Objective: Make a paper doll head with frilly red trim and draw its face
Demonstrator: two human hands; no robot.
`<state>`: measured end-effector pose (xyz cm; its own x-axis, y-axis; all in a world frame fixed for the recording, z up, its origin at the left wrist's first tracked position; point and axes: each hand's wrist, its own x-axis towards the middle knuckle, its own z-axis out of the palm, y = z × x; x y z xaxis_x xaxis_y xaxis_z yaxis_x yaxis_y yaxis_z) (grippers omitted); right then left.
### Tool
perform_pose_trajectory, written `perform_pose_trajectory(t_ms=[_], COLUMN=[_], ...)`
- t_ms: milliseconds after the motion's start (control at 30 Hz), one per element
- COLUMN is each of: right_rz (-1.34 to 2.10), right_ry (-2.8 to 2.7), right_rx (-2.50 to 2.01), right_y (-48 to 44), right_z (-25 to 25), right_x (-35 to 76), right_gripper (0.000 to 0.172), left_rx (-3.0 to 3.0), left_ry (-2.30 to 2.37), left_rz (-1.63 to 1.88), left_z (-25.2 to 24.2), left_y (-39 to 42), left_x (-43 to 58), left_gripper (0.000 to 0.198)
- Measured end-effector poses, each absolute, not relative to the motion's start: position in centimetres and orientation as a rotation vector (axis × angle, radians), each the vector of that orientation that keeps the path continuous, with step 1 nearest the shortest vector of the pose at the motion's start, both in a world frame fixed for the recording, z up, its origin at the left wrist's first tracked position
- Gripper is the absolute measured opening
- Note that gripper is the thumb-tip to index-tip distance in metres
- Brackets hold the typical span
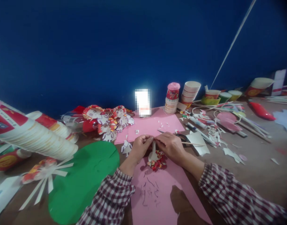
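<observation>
My left hand (140,146) and my right hand (170,145) meet over a pink paper sheet (162,193), fingers pinched together on a small paper-cup cutout figure (155,157) with a white body and a red patterned fringe hanging below. A thin wooden stick (192,143) juts to the right from my right hand. Both sleeves are checked red and white.
A green paper disc (87,175) lies at the left, beside stacked paper cups (33,134) lying on their side. Finished cutout figures (108,120) sit behind, with a second pink sheet (150,125). Upright cup stacks (190,92), bowls (211,97), pens and paper scraps (213,131) crowd the right.
</observation>
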<state>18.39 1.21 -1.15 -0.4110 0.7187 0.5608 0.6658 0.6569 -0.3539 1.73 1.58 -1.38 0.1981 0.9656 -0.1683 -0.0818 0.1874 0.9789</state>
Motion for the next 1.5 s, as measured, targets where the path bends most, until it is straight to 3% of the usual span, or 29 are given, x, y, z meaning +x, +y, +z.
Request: perform_pose_trajectory(t_ms=[1500], right_rz=[0.043], right_ry=[-2.251], right_rx=[-1.148], right_y=[1.38], right_z=[-0.95], right_x=[18.54], right_gripper=[0.018], left_rx=[1.312], left_ry=[1.131], left_rz=[0.940], left_z=[-2.08], left_y=[1.68], left_x=[1.27], left_gripper=[0.033])
